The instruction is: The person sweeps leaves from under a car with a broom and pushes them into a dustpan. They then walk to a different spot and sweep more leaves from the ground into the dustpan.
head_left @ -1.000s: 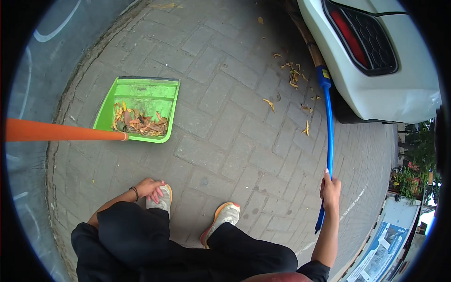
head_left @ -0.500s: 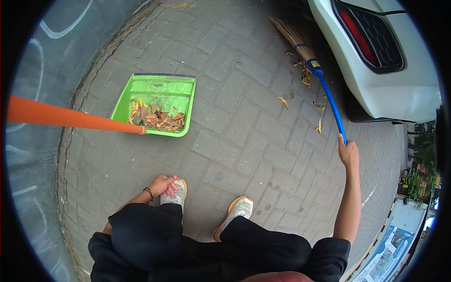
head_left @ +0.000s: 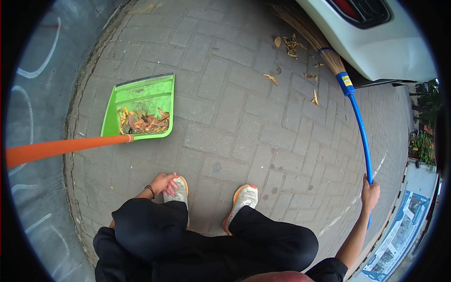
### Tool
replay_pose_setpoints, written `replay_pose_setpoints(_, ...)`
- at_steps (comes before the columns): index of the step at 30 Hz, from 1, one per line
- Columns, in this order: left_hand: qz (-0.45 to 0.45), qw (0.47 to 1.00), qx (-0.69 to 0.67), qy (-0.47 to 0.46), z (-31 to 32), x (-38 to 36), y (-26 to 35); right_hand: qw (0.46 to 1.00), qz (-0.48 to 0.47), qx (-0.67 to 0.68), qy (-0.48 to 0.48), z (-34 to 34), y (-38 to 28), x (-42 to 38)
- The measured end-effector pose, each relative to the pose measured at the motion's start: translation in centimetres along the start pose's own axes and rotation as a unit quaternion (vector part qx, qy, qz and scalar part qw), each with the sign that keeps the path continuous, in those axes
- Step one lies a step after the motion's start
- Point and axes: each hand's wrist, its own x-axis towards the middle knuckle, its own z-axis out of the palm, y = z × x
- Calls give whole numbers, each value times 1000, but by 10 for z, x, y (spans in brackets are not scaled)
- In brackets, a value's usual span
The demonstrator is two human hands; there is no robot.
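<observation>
My right hand grips the blue handle of a broom, out to the right. The broom's stiff straw bristles reach beside and partly under a white car. Above my shoe, my left hand hangs past the knee, fingers loosely bent and holding nothing, with a dark band on its wrist. A green dustpan with an orange handle rests on the paving at the left, and dry leaves lie inside it. Several more yellow-brown leaves are scattered near the bristles.
The white car's rear corner stands at the upper right. A grey wall with white painted curves runs along the left. Grey paving blocks cover the ground. A printed banner and plants show at the far right.
My right hand has moved right and back toward me, drawing the broom along beside the car, and has shifted along the handle. The left hand stays nearly in place. The view has shifted slightly.
</observation>
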Motion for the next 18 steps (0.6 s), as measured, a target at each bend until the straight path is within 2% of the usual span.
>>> replay_pose_setpoints(4,-5,1000,12,15,0,0,-4,991,-94,79,-58,36,-77,39)
replay_pose_setpoints(5,-3,1000,10,21,1,-1,-4,991,-110,69,-36,47,-97,48)
replay_pose_setpoints(6,9,999,-2,31,3,-2,-5,990,-128,57,-13,56,-109,51)
replay_pose_setpoints(9,35,998,-28,53,6,-7,-10,990,-133,44,-29,61,-118,33)
replay_pose_setpoints(10,37,997,-31,56,6,-7,-14,991,-124,41,-10,72,-106,26)
replay_pose_setpoints(16,36,997,-31,60,6,-6,-14,995,-65,-16,-78,85,37,-45)
replay_pose_setpoints(18,28,998,-20,52,5,-5,-9,996,-8,-11,-88,96,89,-79)
